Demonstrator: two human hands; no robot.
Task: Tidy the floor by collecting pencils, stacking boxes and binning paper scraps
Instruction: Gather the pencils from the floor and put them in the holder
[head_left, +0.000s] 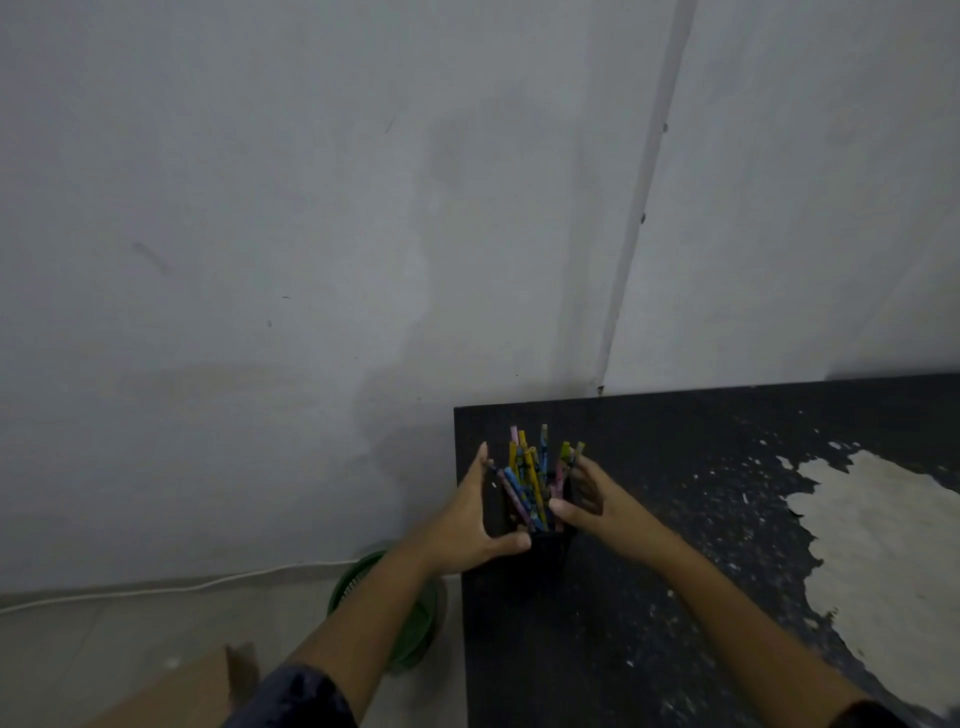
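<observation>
Black cup (540, 540) of pencils (530, 478) stands near the tabletop (675, 571) corner; left hand (480, 525) and right hand (587, 499) flank it with fingers spread, seemingly steadying it upright.

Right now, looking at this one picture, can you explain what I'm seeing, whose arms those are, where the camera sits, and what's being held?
There is no machine here. The camera is worn on a person's head and looks forward and down, so the two arms reaching in from the bottom are that person's own. The left hand and right hand are placed on either side of a dark pencil holder full of coloured pencils. The holder stands near the corner of a black table with a worn, peeling top. The fingers look fairly straight against its sides; whether they grip it or just steady it is hard to tell. On the floor beside the table sit a green basket and a cardboard box, with a white cable running along the wall.
</observation>
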